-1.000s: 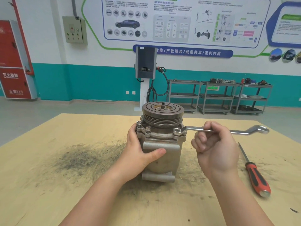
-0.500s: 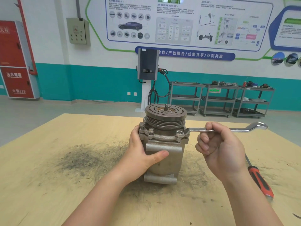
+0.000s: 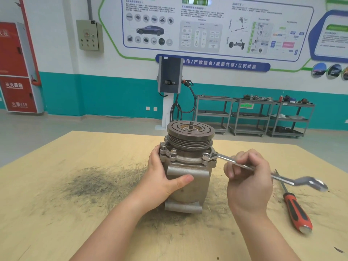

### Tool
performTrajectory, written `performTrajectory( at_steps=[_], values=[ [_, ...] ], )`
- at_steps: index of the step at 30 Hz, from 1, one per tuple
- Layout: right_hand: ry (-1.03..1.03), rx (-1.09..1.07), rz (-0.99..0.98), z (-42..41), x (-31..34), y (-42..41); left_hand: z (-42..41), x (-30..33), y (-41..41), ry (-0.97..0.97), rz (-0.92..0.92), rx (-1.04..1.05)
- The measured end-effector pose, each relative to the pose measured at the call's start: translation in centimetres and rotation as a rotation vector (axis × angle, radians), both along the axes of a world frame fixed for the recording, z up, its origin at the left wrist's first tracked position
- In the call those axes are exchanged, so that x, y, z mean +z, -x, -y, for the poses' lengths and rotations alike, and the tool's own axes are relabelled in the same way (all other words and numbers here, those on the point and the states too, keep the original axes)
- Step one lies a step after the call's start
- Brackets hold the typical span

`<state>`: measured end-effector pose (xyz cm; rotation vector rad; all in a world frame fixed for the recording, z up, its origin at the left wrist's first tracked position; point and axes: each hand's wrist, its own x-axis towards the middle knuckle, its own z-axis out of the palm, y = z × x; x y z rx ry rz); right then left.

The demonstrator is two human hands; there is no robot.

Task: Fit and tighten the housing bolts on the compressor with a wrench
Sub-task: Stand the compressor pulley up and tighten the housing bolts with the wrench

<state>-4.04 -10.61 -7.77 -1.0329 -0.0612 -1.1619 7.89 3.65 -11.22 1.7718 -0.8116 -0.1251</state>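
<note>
One pale wooden surface (image 3: 56, 185), smudged dark left of centre. One compressor (image 3: 188, 166) upright near the middle of it, grooved pulley on top. Two hands at work: left hand (image 3: 162, 178) wrapped around the housing's left side, thumb pressed across the front; right hand (image 3: 246, 178) clenched around the shank of one wrench (image 3: 299, 182). Ring end of the wrench seated over a bolt (image 3: 206, 155) at the flange's front right corner, free end slanting down to the right, blurred. Three more bolt heads visible on the flange's left side, one at the front (image 3: 173, 151). One screwdriver (image 3: 295, 208) flat on the surface well right of the compressor, red-and-black handle nearest, tip partly hidden behind the wrench. Three metal shelf carts (image 3: 252, 115) along the far teal wall.
</note>
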Motion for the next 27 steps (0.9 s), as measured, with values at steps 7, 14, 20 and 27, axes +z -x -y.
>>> performTrajectory(
  at_steps=[7, 14, 20, 27],
  values=[
    [0.805, -0.42, 0.048, -4.1, -1.9, -0.7, 0.3, 0.0, -0.1, 0.019, 0.007, 0.031],
    [0.975, -0.445, 0.005, -3.5, -0.9, -0.2, 0.6, -0.6, -0.4, 0.045, 0.005, 0.036],
    [0.344, -0.215, 0.047, -2.3, 0.6, 0.8, 0.2, -0.4, -0.4, 0.025, -0.018, 0.023],
    [-0.052, 0.038, -0.066, 0.0, 1.1, 0.2, 0.1, -0.1, -0.1, 0.032, -0.005, 0.021]
  ],
)
